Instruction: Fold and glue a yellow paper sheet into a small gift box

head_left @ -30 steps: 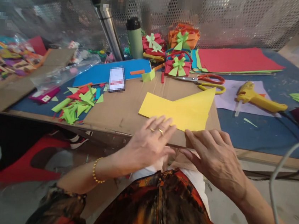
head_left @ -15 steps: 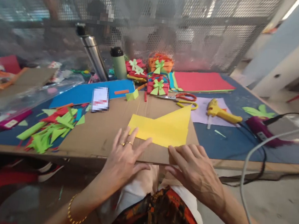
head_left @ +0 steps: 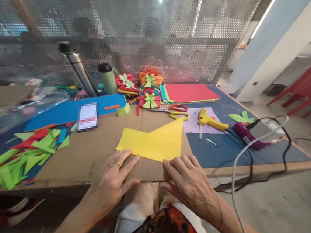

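Observation:
A sheet of yellow paper [head_left: 152,144], folded over at a slant on its right, lies on a flat piece of brown cardboard [head_left: 79,156]. My left hand [head_left: 114,173] rests on the cardboard, its fingertips touching the paper's lower left edge; the fingers lie fairly flat and the thumb is spread. At the lower right corner, my right hand [head_left: 190,177] presses bent fingertips on the paper's edge, its thumb apart near the cardboard's front edge. I see no paper pinched in either hand.
Beyond the paper lie scissors [head_left: 169,110] and a yellow glue gun [head_left: 212,122]. A phone [head_left: 88,117] and green paper scraps [head_left: 28,158] are on the left. Bottles [head_left: 108,78] and small paper bags [head_left: 149,99] stand behind. A white cable [head_left: 235,176] hangs at right.
The camera view has turned to the right. My left fingers have drawn back from on top of the paper to its lower edge; the right hand stays at the corner.

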A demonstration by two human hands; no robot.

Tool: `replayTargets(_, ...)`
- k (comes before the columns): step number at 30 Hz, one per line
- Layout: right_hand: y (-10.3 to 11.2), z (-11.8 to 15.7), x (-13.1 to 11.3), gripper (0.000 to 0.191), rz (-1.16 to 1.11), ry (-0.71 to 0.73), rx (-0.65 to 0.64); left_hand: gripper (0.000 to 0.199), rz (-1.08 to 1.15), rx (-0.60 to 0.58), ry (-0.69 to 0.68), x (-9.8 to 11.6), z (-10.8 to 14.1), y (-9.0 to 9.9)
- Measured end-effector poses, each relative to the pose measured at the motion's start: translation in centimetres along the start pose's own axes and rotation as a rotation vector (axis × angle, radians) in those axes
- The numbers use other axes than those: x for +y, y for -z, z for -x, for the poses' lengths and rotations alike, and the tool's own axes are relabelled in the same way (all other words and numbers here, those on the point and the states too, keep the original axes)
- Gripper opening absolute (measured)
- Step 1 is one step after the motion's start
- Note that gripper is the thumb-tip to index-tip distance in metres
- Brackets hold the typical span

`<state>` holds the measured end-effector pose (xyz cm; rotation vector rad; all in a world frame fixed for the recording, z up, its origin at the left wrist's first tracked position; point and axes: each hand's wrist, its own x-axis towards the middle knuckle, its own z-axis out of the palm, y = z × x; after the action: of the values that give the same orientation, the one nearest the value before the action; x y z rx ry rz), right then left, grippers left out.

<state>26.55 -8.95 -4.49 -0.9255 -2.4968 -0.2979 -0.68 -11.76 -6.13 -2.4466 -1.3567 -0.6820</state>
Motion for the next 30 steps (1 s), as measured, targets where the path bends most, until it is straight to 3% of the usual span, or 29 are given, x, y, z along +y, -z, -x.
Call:
replayTargets(7, 0.4, -0.1, 0.7, 0.030, -0.083, -0.024, -0.019, 0.067, -0.111, -0.028, 0.003, -1.4, 0.6, -0.1)
replayTargets(13, -0.5, 1.0, 0.8, 0.031, -0.004, -0.011, 0.041, 0.080, -0.174, 0.058, -0.074, -1.6, 0.4, -0.6)
replayTargets(16, -0.2, 1.9, 0.8, 0.026, 0.081, -0.005, 0.169, 0.083, -0.219, 0.086, -0.097, -1.7, 0.3, -0.7)
replayTargets(18, 0.9, 1.8, 1.3, 0.035, 0.127, 0.006, 0.321, 0.086, -0.243, 0.080, -0.100, -1.6, 0.1, -0.7)
replayTargets(19, 1.7, 1.3, 1.6, 0.043, 0.155, 0.015, 0.418, 0.086, -0.252, 0.072, -0.099, -1.5, 0.0, -0.7)
replayTargets(21, 3.0, -1.0, 2.9, 0.041, 0.206, -0.045, 0.425, 0.086, -0.269, 0.053, -0.090, -1.4, -0.2, -0.8)
replayTargets(22, 3.4, -2.7, 3.8, 0.044, 0.231, -0.110, 0.410, 0.086, -0.277, 0.047, -0.084, -1.3, -0.3, -0.8)
replayTargets(23, 3.6, -4.8, 4.9, 0.044, 0.258, -0.214, 0.294, 0.085, -0.286, 0.043, -0.078, -1.3, -0.3, -0.9)
replayTargets(25, 3.1, -9.0, 7.4, 0.041, 0.257, -0.451, -0.113, 0.084, -0.310, 0.041, -0.080, -1.5, -0.2, -1.0)
replayTargets(28, 1.5, -13.9, 11.2, 0.027, 0.227, -0.489, -0.308, 0.083, -0.360, 0.029, -0.141, -2.1, 0.1, -1.3)
replayTargets(30, 0.3, -15.3, 13.3, 0.039, 0.210, -0.481, -0.393, 0.087, -0.388, 0.010, -0.164, -2.4, 0.4, -1.4)
